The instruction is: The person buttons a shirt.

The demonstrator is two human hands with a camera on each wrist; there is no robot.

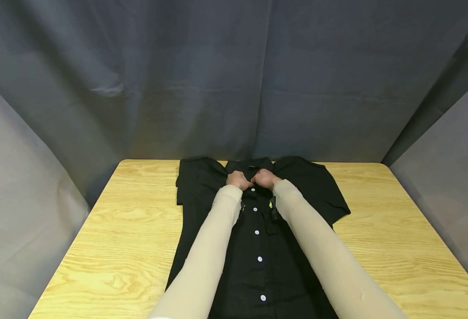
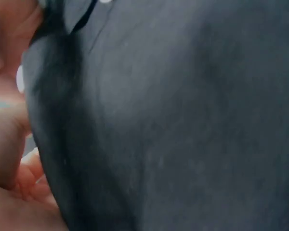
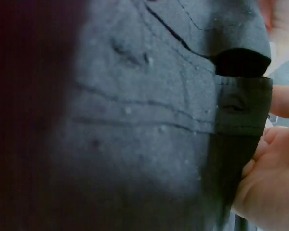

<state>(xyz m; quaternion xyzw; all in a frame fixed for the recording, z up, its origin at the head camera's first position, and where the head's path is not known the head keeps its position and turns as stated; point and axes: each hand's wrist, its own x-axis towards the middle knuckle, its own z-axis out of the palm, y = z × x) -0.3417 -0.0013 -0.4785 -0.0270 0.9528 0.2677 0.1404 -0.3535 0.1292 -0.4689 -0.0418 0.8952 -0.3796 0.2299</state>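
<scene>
Currently, head view: black short-sleeved button-front shirt [image 1: 202, 190] spread front-up on the wood-grain bench [image 1: 138, 230], collar [image 1: 234, 166] near the far edge, white buttons [image 1: 255, 209] in a line down the middle. Left hand [image 1: 238, 180] and right hand [image 1: 265, 178] side by side at the upper placket [image 1: 257, 246], just below the collar, both curled in on the cloth. Left wrist view: one white button [image 2: 20, 78] at the cloth's edge, fingers [image 2: 7, 144] close around it; left hand judged to be pinching there, fingertips partly hidden. Right wrist view: a buttonhole [image 3: 235, 103] in the narrow band, fingers [image 3: 284, 101] at its edge; right hand judged to be pinching this margin, exact contact hidden behind cloth. Handling estimate: light, soft, floppy, quick to crease, not fragile; button likely hard and smooth, may slip. Best hold: the stitched placket edges, right beside button and buttonhole; loose body cloth would bunch.
</scene>
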